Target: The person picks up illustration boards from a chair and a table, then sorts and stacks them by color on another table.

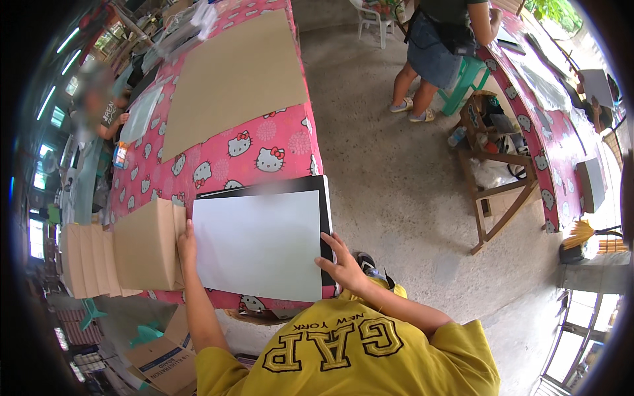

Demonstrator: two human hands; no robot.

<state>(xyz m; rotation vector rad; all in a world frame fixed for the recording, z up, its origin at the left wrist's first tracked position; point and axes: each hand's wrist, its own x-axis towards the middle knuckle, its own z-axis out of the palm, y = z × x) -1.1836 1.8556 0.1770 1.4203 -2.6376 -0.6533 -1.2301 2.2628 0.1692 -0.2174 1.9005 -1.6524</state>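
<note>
A white sheet (257,244) lies on top of a black board (324,218), which shows along the sheet's far and right edges. At the sheet's left edge is my left hand (188,248), fingers stretched out and pointing away from me, between the sheet and a stack of folded brown paper pieces (145,244). My right hand (345,266) rests at the sheet's right edge, over the black board, its fingers apart. Both hands look open, though part of the left one's fingers is hard to make out.
A large brown sheet (234,72) covers much of the pink patterned table (224,162). One person (99,105) is at the far left; another (432,53) stands at a second table (561,171). A wooden trestle (492,191) and cardboard box (162,360) stand nearby.
</note>
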